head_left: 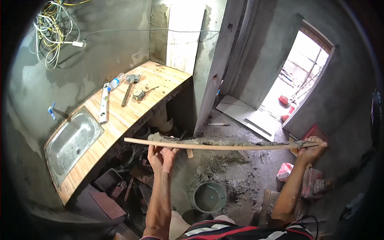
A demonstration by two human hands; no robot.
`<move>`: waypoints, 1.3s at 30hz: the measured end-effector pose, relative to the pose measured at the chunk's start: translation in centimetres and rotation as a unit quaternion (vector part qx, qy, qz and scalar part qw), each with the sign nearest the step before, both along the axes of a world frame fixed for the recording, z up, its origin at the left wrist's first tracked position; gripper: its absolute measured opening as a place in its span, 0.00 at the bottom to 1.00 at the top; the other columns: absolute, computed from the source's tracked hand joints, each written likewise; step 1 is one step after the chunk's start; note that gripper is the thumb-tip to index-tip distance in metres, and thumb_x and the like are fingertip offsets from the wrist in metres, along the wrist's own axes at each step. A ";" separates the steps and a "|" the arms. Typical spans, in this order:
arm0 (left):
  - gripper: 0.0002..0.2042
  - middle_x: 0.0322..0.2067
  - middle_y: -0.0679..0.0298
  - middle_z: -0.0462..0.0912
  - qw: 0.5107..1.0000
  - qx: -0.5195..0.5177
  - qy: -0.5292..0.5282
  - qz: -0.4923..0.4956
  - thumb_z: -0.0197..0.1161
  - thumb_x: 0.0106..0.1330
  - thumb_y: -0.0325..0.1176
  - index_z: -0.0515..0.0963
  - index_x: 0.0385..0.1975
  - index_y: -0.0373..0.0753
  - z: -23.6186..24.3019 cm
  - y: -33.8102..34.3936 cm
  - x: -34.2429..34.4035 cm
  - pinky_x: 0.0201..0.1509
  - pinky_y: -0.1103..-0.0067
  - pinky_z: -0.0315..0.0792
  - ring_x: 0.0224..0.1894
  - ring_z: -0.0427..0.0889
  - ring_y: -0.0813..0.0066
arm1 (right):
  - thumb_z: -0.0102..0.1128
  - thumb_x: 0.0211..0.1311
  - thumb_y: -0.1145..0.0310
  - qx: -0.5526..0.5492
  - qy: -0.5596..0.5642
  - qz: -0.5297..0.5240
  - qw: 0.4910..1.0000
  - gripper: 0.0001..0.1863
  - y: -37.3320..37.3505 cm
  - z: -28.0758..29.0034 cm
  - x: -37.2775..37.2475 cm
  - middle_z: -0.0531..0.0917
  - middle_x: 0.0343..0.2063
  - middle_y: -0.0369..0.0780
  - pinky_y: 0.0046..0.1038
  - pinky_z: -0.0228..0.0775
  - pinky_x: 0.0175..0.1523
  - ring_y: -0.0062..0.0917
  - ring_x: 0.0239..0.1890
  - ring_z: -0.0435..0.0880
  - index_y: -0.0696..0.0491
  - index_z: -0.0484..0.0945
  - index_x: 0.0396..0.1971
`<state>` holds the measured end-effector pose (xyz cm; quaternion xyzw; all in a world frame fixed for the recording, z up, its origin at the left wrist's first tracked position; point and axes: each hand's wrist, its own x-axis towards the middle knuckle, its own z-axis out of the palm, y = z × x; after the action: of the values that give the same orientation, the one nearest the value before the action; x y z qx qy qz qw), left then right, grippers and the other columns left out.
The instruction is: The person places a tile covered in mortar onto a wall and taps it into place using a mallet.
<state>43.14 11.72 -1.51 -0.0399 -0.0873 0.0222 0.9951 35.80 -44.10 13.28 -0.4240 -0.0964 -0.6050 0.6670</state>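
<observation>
From the board's (224, 147) middle, a pillar (211, 72) blocks 12 o'clock and the counter (170, 82) 10 o'clock. The doorway (298, 76) opens toward 1–2 o'clock, panels (240, 110) lying before it; a bucket (209, 197) obstructs 6 o'clock.

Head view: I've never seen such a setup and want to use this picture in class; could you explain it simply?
There is no machine here, just a person working with bare hands. The picture comes from the left of two wide fisheye cameras worn on the head, looking down, so straight edges bend near the rim.

The left hand and right hand hold a long, thin board with clumpy grey material along it.

To the left is a wood-patterned counter with a sink set in it. On it lie a spirit level, a hammer, a tape measure and a plastic bottle.
</observation>
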 end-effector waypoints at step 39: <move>0.20 0.37 0.55 0.85 0.980 0.162 -0.041 0.112 0.50 0.73 0.47 0.79 0.36 0.35 8.2 24.5 17.4 0.77 0.52 0.57 0.51 0.82 0.63 | 0.35 0.71 0.26 0.340 0.038 0.137 0.930 0.40 29.2 -4.8 33.5 0.75 0.36 0.39 0.37 0.71 0.56 0.30 0.43 0.74 0.52 0.75 0.37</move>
<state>60.58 36.25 6.74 0.1305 -0.1342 0.1174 0.9753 69.29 -14.86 8.53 -0.1770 0.0833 -0.4879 0.8507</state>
